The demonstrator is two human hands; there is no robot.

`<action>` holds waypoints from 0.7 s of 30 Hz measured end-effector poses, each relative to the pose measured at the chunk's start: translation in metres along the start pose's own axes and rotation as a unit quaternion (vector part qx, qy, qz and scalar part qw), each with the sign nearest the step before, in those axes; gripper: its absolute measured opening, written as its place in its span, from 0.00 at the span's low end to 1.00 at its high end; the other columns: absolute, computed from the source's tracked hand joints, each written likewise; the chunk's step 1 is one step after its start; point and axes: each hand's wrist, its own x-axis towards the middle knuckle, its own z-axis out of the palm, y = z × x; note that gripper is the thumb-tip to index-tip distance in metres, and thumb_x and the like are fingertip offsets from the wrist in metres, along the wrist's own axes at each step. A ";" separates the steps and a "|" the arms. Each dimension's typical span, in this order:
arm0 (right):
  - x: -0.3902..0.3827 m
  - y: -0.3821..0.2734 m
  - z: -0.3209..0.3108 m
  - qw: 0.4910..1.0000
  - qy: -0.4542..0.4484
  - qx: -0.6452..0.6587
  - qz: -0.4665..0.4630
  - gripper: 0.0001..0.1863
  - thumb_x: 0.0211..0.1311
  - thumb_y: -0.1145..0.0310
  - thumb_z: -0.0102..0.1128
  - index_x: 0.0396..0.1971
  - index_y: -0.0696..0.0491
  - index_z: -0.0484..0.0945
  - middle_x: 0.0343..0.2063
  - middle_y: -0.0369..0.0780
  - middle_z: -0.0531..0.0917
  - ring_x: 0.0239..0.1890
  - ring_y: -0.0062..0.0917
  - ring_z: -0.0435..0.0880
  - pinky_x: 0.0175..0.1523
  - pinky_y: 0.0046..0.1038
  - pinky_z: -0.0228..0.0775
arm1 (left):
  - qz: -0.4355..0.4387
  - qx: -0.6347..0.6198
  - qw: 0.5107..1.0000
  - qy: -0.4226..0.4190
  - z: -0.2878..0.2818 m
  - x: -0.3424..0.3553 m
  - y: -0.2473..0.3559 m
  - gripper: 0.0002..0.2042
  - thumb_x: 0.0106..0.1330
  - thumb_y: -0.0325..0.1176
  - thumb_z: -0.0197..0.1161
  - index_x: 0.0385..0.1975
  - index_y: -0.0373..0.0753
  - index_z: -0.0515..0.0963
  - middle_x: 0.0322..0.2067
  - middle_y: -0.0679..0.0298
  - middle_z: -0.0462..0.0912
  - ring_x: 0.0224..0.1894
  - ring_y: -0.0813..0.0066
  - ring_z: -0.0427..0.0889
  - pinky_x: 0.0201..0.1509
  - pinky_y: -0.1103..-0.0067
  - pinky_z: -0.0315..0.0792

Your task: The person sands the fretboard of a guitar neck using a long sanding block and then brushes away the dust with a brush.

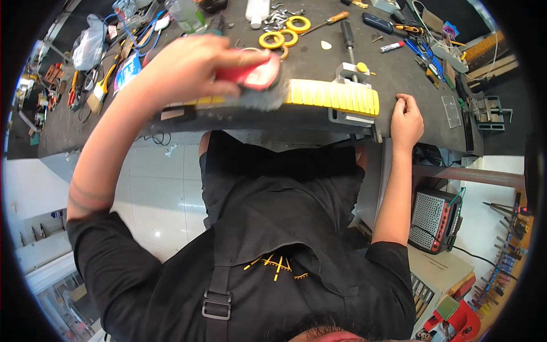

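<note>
My left hand [199, 65] is wrapped round a red-backed brush [262, 77], whose grey bristles are smeared by motion. The bristles are over a long, narrow piece covered in yellow tape [336, 95], crossed by thin lines like the frets of a guitar neck. Brush and hand hide part of its left stretch. Near its right end, a metal clamp [350, 71] with a dark handle grips it at the bench edge. To the right of the clamp, my right hand [407, 122] rests on the bench edge with fingers curled in; nothing shows in it.
Rolls of yellow tape [271, 40], a screwdriver [327, 23] and small metal parts lie behind the piece on the dark bench [399, 71]. A red-capped marker [392, 47] lies at the right, a paintbrush [101, 90] at the left. An amplifier-like box [434, 219] stands below right.
</note>
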 end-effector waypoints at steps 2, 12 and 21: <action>-0.001 0.006 0.001 1.000 0.005 0.006 -0.011 0.10 0.70 0.62 0.57 0.40 0.44 0.87 0.35 0.39 0.90 0.36 0.36 0.89 0.42 0.38 0.78 | 0.003 0.101 0.994 0.038 0.002 0.013 -0.011 0.38 0.57 0.44 0.75 0.72 0.67 0.71 0.33 0.59 0.76 0.38 0.57 0.79 0.45 0.64 0.73; -0.003 0.002 -0.001 1.000 0.009 0.016 -0.012 0.10 0.71 0.61 0.57 0.41 0.45 0.87 0.36 0.39 0.90 0.37 0.34 0.90 0.42 0.36 0.78 | -0.300 -0.147 0.939 -0.087 -0.060 -0.119 -0.034 0.41 0.55 0.40 0.77 0.73 0.54 0.70 0.41 0.55 0.85 0.45 0.63 0.83 0.55 0.70 0.75; -0.003 0.009 0.000 1.000 0.007 0.005 -0.026 0.11 0.71 0.61 0.56 0.42 0.45 0.87 0.36 0.39 0.90 0.37 0.35 0.89 0.43 0.36 0.77 | -0.283 0.018 0.957 0.053 -0.018 -0.114 -0.061 0.35 0.61 0.42 0.74 0.72 0.61 0.72 0.36 0.59 0.81 0.42 0.66 0.80 0.50 0.71 0.74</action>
